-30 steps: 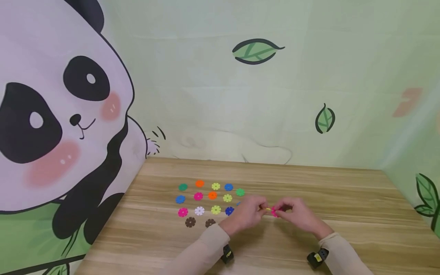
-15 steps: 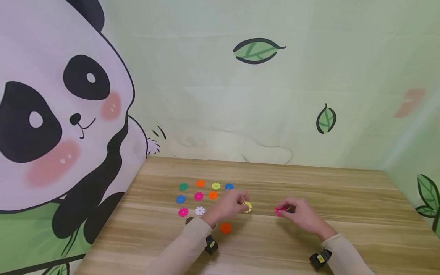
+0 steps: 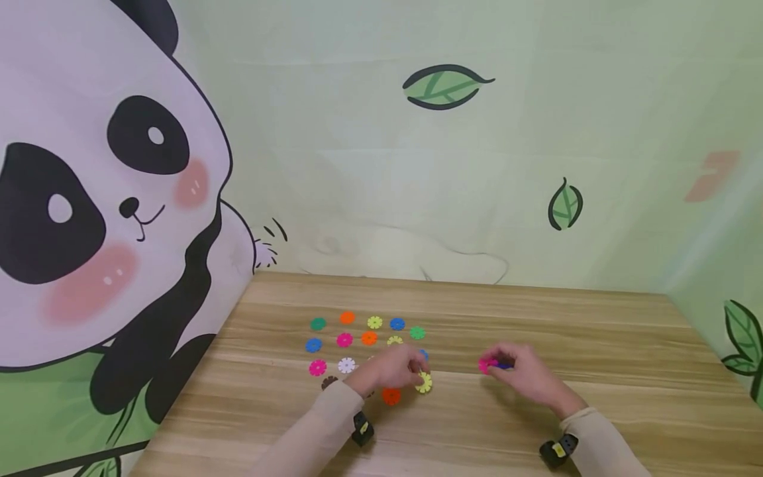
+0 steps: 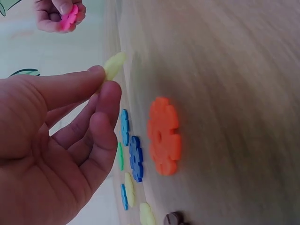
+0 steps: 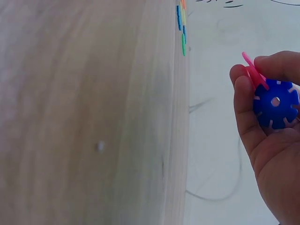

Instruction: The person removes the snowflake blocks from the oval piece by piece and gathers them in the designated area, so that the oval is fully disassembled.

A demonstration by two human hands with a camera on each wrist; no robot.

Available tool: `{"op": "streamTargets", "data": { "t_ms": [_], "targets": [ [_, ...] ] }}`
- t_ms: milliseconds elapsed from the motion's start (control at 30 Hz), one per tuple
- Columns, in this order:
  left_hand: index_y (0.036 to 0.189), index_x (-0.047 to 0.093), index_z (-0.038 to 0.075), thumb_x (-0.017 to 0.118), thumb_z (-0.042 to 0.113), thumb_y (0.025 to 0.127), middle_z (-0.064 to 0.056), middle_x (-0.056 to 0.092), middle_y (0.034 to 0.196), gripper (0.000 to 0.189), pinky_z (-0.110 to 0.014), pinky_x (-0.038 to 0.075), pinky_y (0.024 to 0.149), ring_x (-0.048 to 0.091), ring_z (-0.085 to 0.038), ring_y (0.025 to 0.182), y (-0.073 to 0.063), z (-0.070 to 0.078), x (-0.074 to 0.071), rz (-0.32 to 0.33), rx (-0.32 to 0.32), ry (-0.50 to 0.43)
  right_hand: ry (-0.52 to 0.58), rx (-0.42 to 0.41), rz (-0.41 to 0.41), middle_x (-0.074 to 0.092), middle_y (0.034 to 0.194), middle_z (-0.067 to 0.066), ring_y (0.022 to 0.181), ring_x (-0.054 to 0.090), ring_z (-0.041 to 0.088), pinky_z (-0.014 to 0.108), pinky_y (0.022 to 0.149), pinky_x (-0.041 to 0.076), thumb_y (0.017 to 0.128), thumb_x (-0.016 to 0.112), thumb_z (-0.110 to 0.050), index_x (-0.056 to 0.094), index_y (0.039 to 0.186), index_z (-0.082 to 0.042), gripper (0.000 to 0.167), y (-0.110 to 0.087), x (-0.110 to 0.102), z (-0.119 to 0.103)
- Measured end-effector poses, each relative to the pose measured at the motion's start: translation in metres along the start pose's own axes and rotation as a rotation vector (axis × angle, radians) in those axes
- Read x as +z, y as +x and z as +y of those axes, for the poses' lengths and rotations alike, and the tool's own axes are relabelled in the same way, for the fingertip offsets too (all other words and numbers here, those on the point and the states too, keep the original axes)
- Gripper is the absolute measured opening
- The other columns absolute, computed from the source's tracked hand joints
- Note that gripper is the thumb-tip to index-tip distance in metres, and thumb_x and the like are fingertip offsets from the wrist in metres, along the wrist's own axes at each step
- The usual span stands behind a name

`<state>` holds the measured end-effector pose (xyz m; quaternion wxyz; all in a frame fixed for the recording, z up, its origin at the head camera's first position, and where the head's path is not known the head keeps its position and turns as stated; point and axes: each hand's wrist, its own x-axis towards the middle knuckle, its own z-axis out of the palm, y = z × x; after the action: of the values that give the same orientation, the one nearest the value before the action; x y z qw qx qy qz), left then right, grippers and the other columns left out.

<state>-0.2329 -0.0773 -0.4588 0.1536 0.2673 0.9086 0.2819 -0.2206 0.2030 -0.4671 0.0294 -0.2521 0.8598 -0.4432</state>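
Note:
In the head view my left hand (image 3: 384, 371) pinches a yellow notched snowflake disc (image 3: 424, 383) between thumb and index finger. An orange disc (image 3: 391, 396) lies on the table just beneath that hand; the left wrist view shows the yellow disc held above the tabletop, tilted nearly edge-on. Farther right, my right hand (image 3: 524, 372) grips a pink disc (image 3: 486, 366). A blue disc (image 5: 276, 105), slotted against the pink one, sits in the same hand in the right wrist view. A gap separates the two hands.
Several loose discs lie in rough rows on the wooden table (image 3: 596, 344), including a green disc (image 3: 318, 323), a white disc (image 3: 346, 365) and a pink disc (image 3: 318, 368). My left hand hides a few. Behind stands a printed wall (image 3: 334, 165) with a panda and leaves.
My left hand has drawn the yellow disc away from the pink disc, leftward, then lower toward the table's near side. The right hand has barely shifted and keeps its discs.

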Motion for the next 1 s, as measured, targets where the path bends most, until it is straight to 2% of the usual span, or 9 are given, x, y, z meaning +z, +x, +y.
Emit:
{"op": "streamTargets", "data": {
  "t_ms": [167, 467, 800, 900, 1000],
  "targets": [
    [0.095, 0.072, 0.015, 0.073, 0.008, 0.082, 0.006, 0.062, 0.084, 0.016, -0.021, 0.046, 0.069, 0.055, -0.005, 0.078, -0.002, 0.001, 0.002, -0.033, -0.001, 0.033, -0.007, 0.007, 0.007, 0.066, 0.090, 0.001, 0.081, 0.061, 0.012, 0.026, 0.070, 0.051, 0.084, 0.069, -0.006, 0.066, 0.099, -0.003, 0.015, -0.001, 0.000, 0.001],
    [0.096, 0.071, 0.018, 0.073, 0.010, 0.081, 0.007, 0.063, 0.083, 0.017, -0.020, 0.046, 0.069, 0.055, -0.004, 0.077, 0.003, -0.005, 0.009, -0.024, 0.018, 0.128, -0.006, -0.035, -0.012, 0.067, 0.095, 0.002, 0.086, 0.063, 0.013, 0.027, 0.076, 0.052, 0.084, 0.070, -0.006, 0.066, 0.103, -0.003, 0.019, 0.000, 0.003, 0.002],
    [0.097, 0.070, 0.013, 0.075, 0.010, 0.080, 0.003, 0.065, 0.084, 0.018, -0.020, 0.046, 0.071, 0.057, -0.006, 0.079, 0.003, -0.005, 0.008, -0.010, 0.026, 0.112, 0.036, -0.026, -0.008, 0.067, 0.094, 0.003, 0.085, 0.063, 0.013, 0.026, 0.073, 0.052, 0.084, 0.071, -0.009, 0.066, 0.103, -0.005, 0.020, 0.000, 0.002, 0.003],
    [0.098, 0.070, 0.012, 0.074, 0.012, 0.082, 0.003, 0.066, 0.085, 0.017, -0.020, 0.047, 0.072, 0.058, -0.006, 0.079, 0.003, -0.002, 0.008, 0.011, 0.033, 0.117, 0.057, 0.004, -0.003, 0.067, 0.094, 0.003, 0.085, 0.063, 0.014, 0.027, 0.074, 0.052, 0.084, 0.071, -0.009, 0.064, 0.101, -0.007, 0.018, 0.000, 0.003, 0.001],
    [0.096, 0.070, 0.013, 0.070, 0.015, 0.086, 0.006, 0.065, 0.084, 0.011, -0.019, 0.047, 0.069, 0.057, -0.003, 0.074, 0.004, 0.006, 0.010, 0.050, 0.037, 0.075, 0.086, 0.036, -0.001, 0.066, 0.093, 0.004, 0.085, 0.064, 0.015, 0.027, 0.074, 0.053, 0.083, 0.071, -0.009, 0.060, 0.096, -0.007, 0.017, 0.001, 0.005, 0.000]
  ]
}}
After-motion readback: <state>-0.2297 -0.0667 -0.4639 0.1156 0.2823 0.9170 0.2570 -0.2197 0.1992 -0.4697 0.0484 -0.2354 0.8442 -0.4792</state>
